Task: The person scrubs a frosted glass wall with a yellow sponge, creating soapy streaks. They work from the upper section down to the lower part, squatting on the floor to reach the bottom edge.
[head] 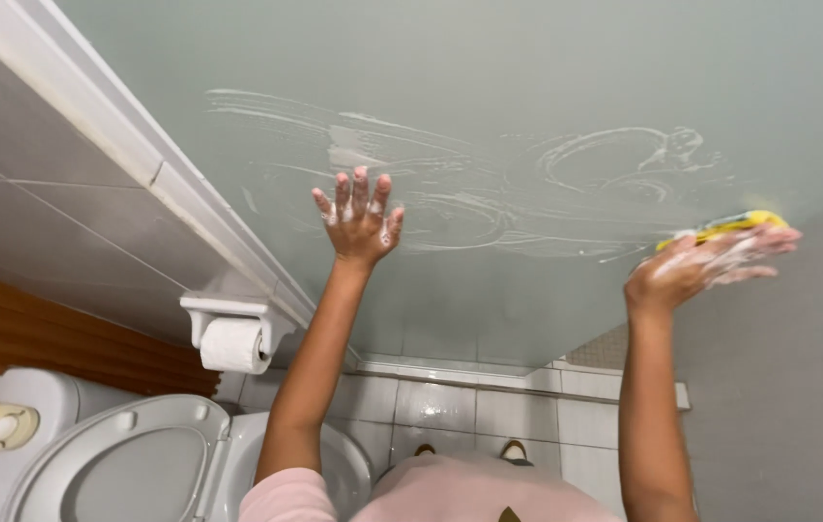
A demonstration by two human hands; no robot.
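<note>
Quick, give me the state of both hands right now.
Left hand: open, fingers spread, flat on the soapy glass panel, holding nothing.
Right hand: pressing a yellow sponge against the panel, fingers extended over it.

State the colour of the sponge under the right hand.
Yellow: the sponge under the soapy right hand, head view.

I am looking at the frosted glass panel (pixel 489 290), which is carrying white soap smears (pixel 489 193) in swirls, and the white tiled floor (pixel 450 411) is lying bare below it.
</note>
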